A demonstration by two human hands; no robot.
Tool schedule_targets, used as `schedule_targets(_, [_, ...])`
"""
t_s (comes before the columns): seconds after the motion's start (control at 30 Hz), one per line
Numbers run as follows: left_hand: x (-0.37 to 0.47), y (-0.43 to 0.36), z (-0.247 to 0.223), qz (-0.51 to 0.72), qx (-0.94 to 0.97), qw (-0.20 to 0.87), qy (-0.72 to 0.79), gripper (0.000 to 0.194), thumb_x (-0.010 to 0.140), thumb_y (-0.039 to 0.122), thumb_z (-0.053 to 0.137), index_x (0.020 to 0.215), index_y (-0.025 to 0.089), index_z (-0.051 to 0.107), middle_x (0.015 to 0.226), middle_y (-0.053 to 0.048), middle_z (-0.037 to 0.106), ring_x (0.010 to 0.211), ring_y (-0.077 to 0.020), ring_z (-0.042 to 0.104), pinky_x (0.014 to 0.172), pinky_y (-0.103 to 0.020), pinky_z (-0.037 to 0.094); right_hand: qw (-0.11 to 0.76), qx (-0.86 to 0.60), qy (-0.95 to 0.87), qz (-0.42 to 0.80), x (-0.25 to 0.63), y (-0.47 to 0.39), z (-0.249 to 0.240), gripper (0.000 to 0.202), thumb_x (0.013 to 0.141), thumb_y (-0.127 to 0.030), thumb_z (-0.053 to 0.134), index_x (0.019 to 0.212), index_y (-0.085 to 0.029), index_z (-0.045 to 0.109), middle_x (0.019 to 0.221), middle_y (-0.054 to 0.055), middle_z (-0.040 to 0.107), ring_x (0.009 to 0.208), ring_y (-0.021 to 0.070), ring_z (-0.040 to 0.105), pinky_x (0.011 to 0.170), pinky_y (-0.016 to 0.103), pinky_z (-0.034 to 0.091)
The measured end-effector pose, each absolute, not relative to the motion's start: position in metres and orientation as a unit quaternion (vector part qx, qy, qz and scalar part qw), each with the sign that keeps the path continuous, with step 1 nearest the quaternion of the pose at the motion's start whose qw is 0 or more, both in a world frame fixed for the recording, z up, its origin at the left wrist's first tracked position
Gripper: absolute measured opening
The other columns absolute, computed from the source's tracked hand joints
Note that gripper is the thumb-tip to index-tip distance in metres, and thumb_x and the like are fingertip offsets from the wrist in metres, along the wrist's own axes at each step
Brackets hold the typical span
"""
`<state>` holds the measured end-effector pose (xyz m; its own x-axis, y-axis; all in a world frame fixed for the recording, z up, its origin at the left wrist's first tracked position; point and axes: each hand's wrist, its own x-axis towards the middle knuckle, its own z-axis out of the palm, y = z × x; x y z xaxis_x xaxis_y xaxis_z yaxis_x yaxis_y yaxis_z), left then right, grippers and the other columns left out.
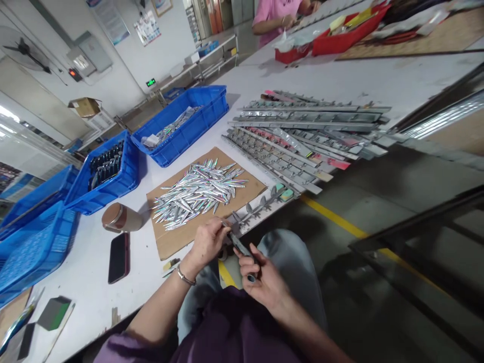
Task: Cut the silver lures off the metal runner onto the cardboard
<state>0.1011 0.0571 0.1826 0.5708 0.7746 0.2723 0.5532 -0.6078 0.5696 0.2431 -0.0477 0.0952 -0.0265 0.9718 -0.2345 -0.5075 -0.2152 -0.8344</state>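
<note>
My right hand (262,277) is wrapped round a dark grey tube-like tool (241,246) with a round open end, held over my lap. At the tool's far end my left hand (207,241) is closed in a pinch; what lies between its fingertips is too small to make out. Just beyond, a metal strip with upright clips (260,207) lies along the table edge. Many slim, shiny silver fish-shaped pieces (198,191) are heaped on a cardboard sheet (166,247) in front of my hands.
Many clip strips (302,126) are piled to the right, some overhanging the edge. Blue crates (181,146) line the left side, near a brown mug (121,218) and a phone (118,257). Red trays (336,40) stand farther back, near a person in pink (274,20).
</note>
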Motion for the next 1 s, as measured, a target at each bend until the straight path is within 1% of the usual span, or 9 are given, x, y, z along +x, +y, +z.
schedule_targets(0.1, [0.101, 0.055, 0.174, 0.272, 0.854, 0.207, 0.392, 0.023, 0.102, 0.032, 0.049, 0.094, 0.018, 0.065, 0.089, -0.007, 0.070, 0.083, -0.0181, 0.066, 0.078, -0.029, 0.050, 0.563, -0.436, -0.262, 0.651, 0.244, -0.048, 0.094, 0.051, 0.094, -0.068, 0.044, 0.098, -0.021, 0.065, 0.058, -0.003, 0.050, 0.047, 0.0139, 0.046, 0.045, 0.025, 0.031])
schedule_targets(0.2, [0.102, 0.053, 0.169, 0.272, 0.854, 0.196, 0.398, 0.027, 0.103, 0.034, 0.046, 0.095, 0.018, 0.065, 0.088, -0.008, 0.069, 0.084, -0.0195, 0.065, 0.078, -0.031, 0.050, 0.549, -0.577, -0.400, 0.454, 0.258, -0.051, 0.099, 0.036, 0.095, -0.053, 0.052, 0.107, -0.022, 0.067, 0.074, 0.004, 0.066, 0.067, 0.0206, 0.061, 0.063, 0.032, 0.045])
schedule_targets(0.33, [0.103, 0.052, 0.170, 0.268, 0.853, 0.194, 0.405, 0.028, 0.104, 0.035, 0.045, 0.095, 0.018, 0.065, 0.085, -0.008, 0.068, 0.083, -0.0198, 0.065, 0.077, -0.031, 0.050, 0.441, -0.622, -0.590, 0.263, 0.270, -0.051, 0.103, 0.030, 0.093, -0.038, 0.053, 0.116, -0.024, 0.067, 0.094, 0.009, 0.072, 0.085, 0.0259, 0.065, 0.075, 0.036, 0.045])
schedule_targets(0.43, [0.103, 0.051, 0.171, 0.267, 0.851, 0.200, 0.405, 0.028, 0.103, 0.035, 0.045, 0.093, 0.018, 0.064, 0.086, -0.008, 0.068, 0.083, -0.0197, 0.065, 0.077, -0.031, 0.050, 0.513, -0.571, -0.459, 0.447, 0.258, -0.047, 0.101, 0.027, 0.092, -0.046, 0.055, 0.107, -0.025, 0.063, 0.076, 0.003, 0.066, 0.066, 0.0200, 0.060, 0.060, 0.030, 0.042])
schedule_targets(0.53, [0.103, 0.050, 0.171, 0.269, 0.857, 0.195, 0.393, 0.026, 0.103, 0.033, 0.045, 0.093, 0.018, 0.064, 0.087, -0.009, 0.068, 0.084, -0.0205, 0.065, 0.079, -0.032, 0.050, 0.558, -0.415, -0.200, 0.691, 0.244, -0.044, 0.100, 0.038, 0.084, -0.061, 0.061, 0.080, -0.024, 0.052, 0.052, -0.007, 0.039, 0.044, 0.0116, 0.035, 0.046, 0.025, 0.029])
schedule_targets(0.63, [0.102, 0.051, 0.171, 0.267, 0.855, 0.205, 0.395, 0.025, 0.103, 0.033, 0.045, 0.094, 0.019, 0.064, 0.087, -0.008, 0.068, 0.085, -0.0202, 0.065, 0.080, -0.032, 0.051, 0.538, -0.377, -0.141, 0.741, 0.247, -0.044, 0.104, 0.043, 0.079, -0.064, 0.065, 0.075, -0.024, 0.049, 0.051, -0.008, 0.039, 0.043, 0.0103, 0.032, 0.046, 0.025, 0.030])
schedule_targets(0.8, [0.101, 0.052, 0.170, 0.261, 0.850, 0.227, 0.397, 0.023, 0.102, 0.035, 0.049, 0.099, 0.019, 0.065, 0.092, -0.009, 0.069, 0.087, -0.0208, 0.066, 0.081, -0.033, 0.052, 0.430, -0.615, -0.557, 0.355, 0.279, -0.049, 0.121, 0.028, 0.097, -0.041, 0.050, 0.115, -0.022, 0.062, 0.077, 0.005, 0.069, 0.067, 0.0214, 0.063, 0.062, 0.032, 0.043])
schedule_targets(0.9, [0.101, 0.053, 0.169, 0.250, 0.854, 0.221, 0.399, 0.025, 0.102, 0.037, 0.049, 0.099, 0.019, 0.066, 0.093, -0.010, 0.069, 0.090, -0.0219, 0.066, 0.083, -0.035, 0.053, 0.240, -0.620, -0.745, 0.061, 0.287, -0.049, 0.138, 0.028, 0.096, -0.018, 0.050, 0.120, -0.017, 0.063, 0.080, 0.008, 0.069, 0.070, 0.0243, 0.066, 0.063, 0.035, 0.042])
schedule_targets(1.0, [0.101, 0.054, 0.168, 0.235, 0.857, 0.219, 0.403, 0.026, 0.102, 0.038, 0.048, 0.098, 0.019, 0.065, 0.093, -0.010, 0.069, 0.090, -0.0220, 0.066, 0.083, -0.035, 0.053, 0.118, -0.585, -0.799, -0.080, 0.277, -0.048, 0.148, 0.037, 0.087, -0.001, 0.050, 0.121, -0.013, 0.061, 0.075, 0.009, 0.066, 0.065, 0.0230, 0.064, 0.059, 0.033, 0.042])
